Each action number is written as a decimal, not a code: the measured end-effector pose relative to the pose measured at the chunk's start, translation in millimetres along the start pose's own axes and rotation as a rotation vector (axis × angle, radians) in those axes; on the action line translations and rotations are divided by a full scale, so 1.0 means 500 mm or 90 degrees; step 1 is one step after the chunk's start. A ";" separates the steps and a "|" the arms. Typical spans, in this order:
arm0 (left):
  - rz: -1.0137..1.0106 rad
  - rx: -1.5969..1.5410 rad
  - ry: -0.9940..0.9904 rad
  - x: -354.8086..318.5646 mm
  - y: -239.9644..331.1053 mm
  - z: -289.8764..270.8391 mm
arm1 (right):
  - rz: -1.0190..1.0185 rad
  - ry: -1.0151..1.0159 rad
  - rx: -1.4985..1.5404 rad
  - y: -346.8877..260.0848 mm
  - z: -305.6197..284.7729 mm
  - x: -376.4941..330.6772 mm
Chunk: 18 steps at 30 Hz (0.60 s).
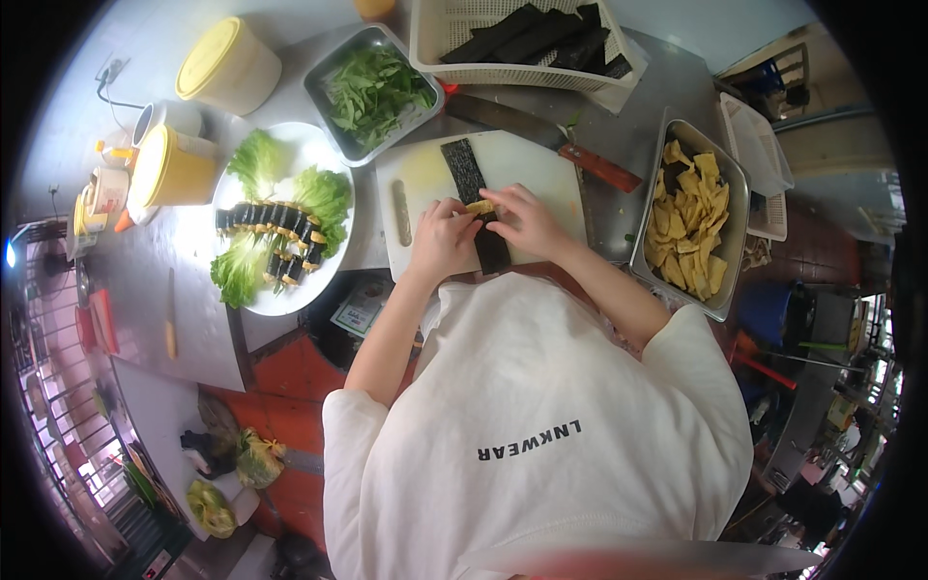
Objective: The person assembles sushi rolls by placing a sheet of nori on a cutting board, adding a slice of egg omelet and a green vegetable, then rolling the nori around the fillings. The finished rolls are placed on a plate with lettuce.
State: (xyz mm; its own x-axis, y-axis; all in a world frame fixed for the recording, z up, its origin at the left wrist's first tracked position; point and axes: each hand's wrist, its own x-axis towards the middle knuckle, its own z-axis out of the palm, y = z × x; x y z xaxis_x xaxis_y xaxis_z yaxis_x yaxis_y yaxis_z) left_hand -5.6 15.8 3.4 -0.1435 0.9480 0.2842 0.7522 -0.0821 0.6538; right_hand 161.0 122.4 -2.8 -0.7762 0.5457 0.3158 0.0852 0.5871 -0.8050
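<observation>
A long dark strip of seaweed (464, 166) lies lengthwise on the white cutting board (551, 172). Across its middle is a small yellow tofu-skin roll (478, 207), partly covered by my fingers. My left hand (445, 235) is closed with its fingertips at the roll's left end. From the other side, my right hand (527, 222) pinches the roll's right end between thumb and fingers. Anything inside the roll is hidden. On a white plate (285, 302) to the left sit several finished seaweed-wrapped rolls (275, 217) with lettuce leaves (324, 193) around them.
Beyond the board lies a cleaver (507, 119) with a wooden handle. A metal tray of green leaves (375, 97) stands behind left, a basket of seaweed strips (527, 37) behind. Yellow tofu-skin pieces (688, 227) fill a right-hand tray. Yellow-lidded tubs (174, 169) and a knife (171, 314) are left.
</observation>
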 end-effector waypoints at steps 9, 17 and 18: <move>-0.082 -0.085 0.017 0.007 0.001 -0.003 | -0.113 -0.009 -0.127 0.021 0.008 -0.008; 0.076 0.020 0.079 -0.020 -0.015 0.016 | -0.113 -0.016 -0.172 0.007 0.009 0.007; 0.070 0.037 0.068 -0.017 -0.011 0.013 | -0.106 -0.016 -0.167 0.012 0.011 0.007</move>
State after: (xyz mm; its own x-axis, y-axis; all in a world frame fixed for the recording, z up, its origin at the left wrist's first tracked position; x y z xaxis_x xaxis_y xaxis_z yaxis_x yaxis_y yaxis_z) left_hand -4.3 10.0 -7.5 -0.1237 0.8959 0.4266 0.8027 -0.1624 0.5738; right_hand 155.5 124.5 -9.6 -0.8083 0.4152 0.4174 0.1110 0.8037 -0.5846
